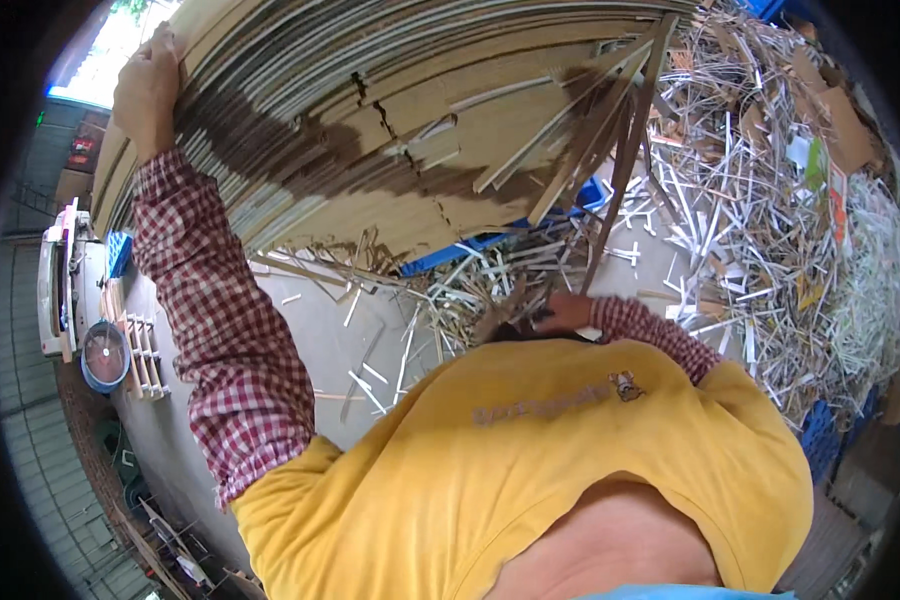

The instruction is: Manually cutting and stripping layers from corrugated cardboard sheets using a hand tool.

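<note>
My left hand point(148, 95) is raised at the upper left, its fingers bent over the edge of a large stack of cardboard sheets point(270, 110). Many thin layers show along the stack's side, with slits cut through some of them. Loose cardboard strips point(560, 140) hang from its right side, and a long brown strip point(625, 150) runs down toward my right hand point(567, 312). That hand is low, close to my chest, with its fingers curled by a heap of cut scraps point(480, 290). What it holds, if anything, is hidden.
A large pile of shredded strips point(740, 200) covers the right side. Blue plastic point(470, 250) shows under the stack. At the left stand a round fan-like object point(105, 356), a wooden rack point(146, 355) and a white machine point(65, 280). Scraps lie on the grey floor point(320, 340).
</note>
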{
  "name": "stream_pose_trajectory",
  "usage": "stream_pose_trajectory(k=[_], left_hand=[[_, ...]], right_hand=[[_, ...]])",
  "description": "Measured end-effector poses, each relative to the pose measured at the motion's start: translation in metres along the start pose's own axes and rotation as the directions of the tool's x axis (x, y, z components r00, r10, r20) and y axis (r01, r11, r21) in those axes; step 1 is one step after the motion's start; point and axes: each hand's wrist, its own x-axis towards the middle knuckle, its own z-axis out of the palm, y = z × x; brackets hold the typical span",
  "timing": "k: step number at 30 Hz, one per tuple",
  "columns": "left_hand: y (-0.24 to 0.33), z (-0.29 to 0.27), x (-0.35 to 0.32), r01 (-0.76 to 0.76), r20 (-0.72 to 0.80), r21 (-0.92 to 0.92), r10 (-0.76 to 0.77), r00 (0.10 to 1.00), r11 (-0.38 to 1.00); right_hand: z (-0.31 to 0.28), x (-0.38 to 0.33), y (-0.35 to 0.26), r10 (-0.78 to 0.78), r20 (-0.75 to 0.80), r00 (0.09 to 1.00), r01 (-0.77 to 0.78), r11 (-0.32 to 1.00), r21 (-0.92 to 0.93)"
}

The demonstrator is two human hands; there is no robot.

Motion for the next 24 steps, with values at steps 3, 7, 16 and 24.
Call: stream_pose_trajectory(k=[3,7,16,24], left_hand=[[-0.003,0.0,0.0,-0.008,0.036,-0.033,0.009,0.999,0.999],[-0.003,0.001,0.002,-0.001,-0.017,-0.001,0.001,1.0,1.0],[0.012,-0.014,-0.016,-0.05,0.009,-0.356,0.057,0.998,0.933],[-0.006,0.001,0.0,0.006,0.016,-0.05,-0.006,1.0,0.999]], right_hand=[[-0.039,0.03,-0.006,-0.007,-0.118,0.993,-0.004,0.995,-0.098],[-0.08,0.086,-0.047,-0.031,-0.412,0.911,0.13,0.968,0.213],[-0.103,0.108,-0.077,0.166,-0.531,0.831,0.102,0.893,0.439],[-0.027,0.019,-0.077,0.033,0.075,0.997,-0.03,0.999,-0.04]])
